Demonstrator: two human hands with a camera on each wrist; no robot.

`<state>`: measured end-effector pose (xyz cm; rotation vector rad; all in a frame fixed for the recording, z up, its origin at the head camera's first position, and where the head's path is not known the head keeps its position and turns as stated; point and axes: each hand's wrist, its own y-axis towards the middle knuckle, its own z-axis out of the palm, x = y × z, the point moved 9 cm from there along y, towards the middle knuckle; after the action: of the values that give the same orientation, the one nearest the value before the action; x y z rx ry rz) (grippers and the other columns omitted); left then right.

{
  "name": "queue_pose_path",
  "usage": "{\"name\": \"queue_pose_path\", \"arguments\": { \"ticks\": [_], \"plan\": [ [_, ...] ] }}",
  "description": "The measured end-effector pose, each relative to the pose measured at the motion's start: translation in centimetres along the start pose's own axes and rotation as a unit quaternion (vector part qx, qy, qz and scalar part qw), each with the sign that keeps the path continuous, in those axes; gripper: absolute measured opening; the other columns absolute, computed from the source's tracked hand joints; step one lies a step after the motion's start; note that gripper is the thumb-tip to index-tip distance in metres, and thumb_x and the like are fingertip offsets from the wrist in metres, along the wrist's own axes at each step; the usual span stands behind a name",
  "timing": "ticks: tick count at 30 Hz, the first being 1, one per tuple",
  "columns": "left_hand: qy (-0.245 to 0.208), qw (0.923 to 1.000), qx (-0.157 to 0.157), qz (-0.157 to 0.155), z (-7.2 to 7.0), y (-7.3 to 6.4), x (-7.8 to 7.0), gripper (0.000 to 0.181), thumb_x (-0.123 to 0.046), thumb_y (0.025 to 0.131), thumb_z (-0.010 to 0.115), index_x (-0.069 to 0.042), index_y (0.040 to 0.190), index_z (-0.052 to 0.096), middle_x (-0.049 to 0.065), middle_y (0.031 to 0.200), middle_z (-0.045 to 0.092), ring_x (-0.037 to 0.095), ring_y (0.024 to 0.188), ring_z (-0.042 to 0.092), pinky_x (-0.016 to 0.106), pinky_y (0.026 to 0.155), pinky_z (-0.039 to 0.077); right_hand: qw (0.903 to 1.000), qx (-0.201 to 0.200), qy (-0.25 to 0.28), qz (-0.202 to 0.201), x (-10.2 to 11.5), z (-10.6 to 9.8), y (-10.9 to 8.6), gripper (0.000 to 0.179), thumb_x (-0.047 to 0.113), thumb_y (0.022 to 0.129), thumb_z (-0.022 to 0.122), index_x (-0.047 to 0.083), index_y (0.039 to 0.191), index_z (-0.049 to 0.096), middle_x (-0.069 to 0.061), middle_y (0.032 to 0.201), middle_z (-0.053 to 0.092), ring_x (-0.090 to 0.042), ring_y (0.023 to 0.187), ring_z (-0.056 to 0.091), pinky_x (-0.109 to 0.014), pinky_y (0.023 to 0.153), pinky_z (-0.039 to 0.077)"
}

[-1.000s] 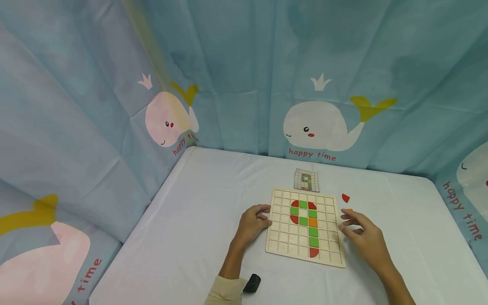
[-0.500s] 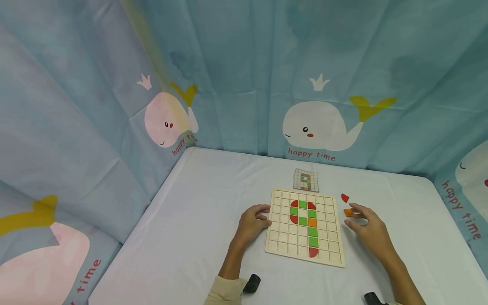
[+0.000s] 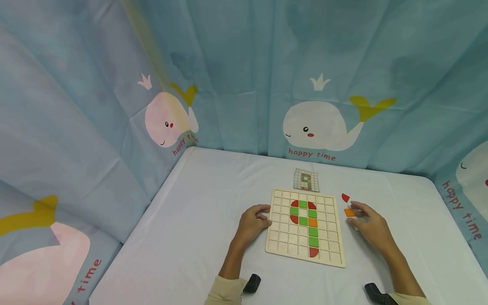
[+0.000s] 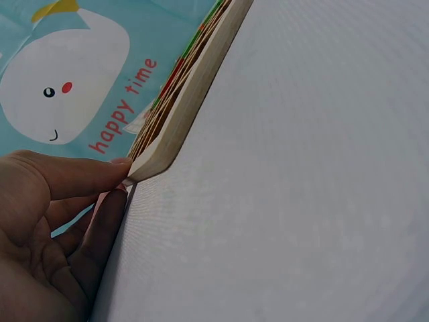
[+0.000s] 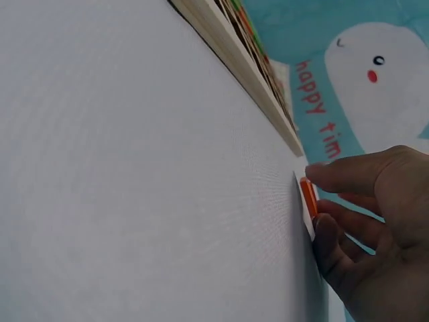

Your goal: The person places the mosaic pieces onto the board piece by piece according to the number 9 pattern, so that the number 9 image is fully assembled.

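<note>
A pale wooden grid board (image 3: 282, 237) lies on the white table, with red, green and orange tiles forming a nine shape in it. At its left edge, my left hand (image 3: 250, 224) holds the board between thumb and curled fingers; the left wrist view shows the thumb (image 4: 94, 176) on the edge. Off the right edge, my right hand (image 3: 370, 226) has thumb and fingers spread around a loose orange square tile (image 3: 349, 212). The right wrist view shows this tile (image 5: 309, 197) between the thumb and fingers, apparently not gripped.
Behind the board lies a small pattern card (image 3: 306, 180) showing the same shape. A red quarter-round tile (image 3: 345, 198) rests just beyond the orange one. Blue whale-print curtains (image 3: 236, 114) stand along the table's back and left. Black wrist devices (image 3: 252, 283) sit at both wrists.
My right hand has drawn back to the right from the board's edge, uncovering the orange tile, and now stays around it. The left hand and the board have kept their places.
</note>
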<state>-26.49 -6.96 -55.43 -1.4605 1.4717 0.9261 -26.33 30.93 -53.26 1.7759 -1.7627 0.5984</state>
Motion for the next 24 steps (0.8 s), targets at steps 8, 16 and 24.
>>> {"name": "queue_pose_path", "arguments": {
  "ticks": [8, 16, 24],
  "plan": [
    [0.003, 1.0000, 0.002, 0.002, 0.04, 0.11, -0.04, 0.049, -0.004, 0.085, 0.083, -0.011, 0.133, 0.073, 0.003, 0.122, 0.075, 0.012, 0.096, 0.068, 0.030, 0.082, 0.056, 0.9999, 0.008, 0.000, -0.009, 0.35, 0.00, 0.23, 0.050, 0.002, 0.094, 0.071, -0.003, 0.142, 0.060, -0.029, 0.138, 0.061, -0.045, 0.120, 0.058, -0.070, 0.104, 0.042],
    [0.002, 1.0000, 0.002, 0.003, 0.04, 0.12, -0.08, 0.049, -0.003, 0.085, 0.083, -0.010, 0.132, 0.072, 0.005, 0.122, 0.075, 0.011, 0.095, 0.069, 0.029, 0.080, 0.057, 0.9992, -0.015, -0.026, -0.026, 0.51, -0.29, 0.18, 0.046, 0.000, 0.091, 0.073, -0.002, 0.137, 0.065, -0.026, 0.123, 0.069, -0.042, 0.109, 0.064, -0.058, 0.092, 0.051],
    [0.006, 1.0000, 0.005, 0.005, 0.06, 0.07, -0.10, 0.050, -0.003, 0.086, 0.083, -0.010, 0.133, 0.072, 0.005, 0.123, 0.075, 0.011, 0.095, 0.069, 0.028, 0.081, 0.057, 0.9979, -0.024, -0.045, -0.041, 0.74, -0.51, 0.01, 0.048, -0.001, 0.089, 0.074, -0.002, 0.136, 0.065, -0.019, 0.111, 0.070, -0.035, 0.099, 0.068, -0.023, 0.079, 0.047]
  ]
}}
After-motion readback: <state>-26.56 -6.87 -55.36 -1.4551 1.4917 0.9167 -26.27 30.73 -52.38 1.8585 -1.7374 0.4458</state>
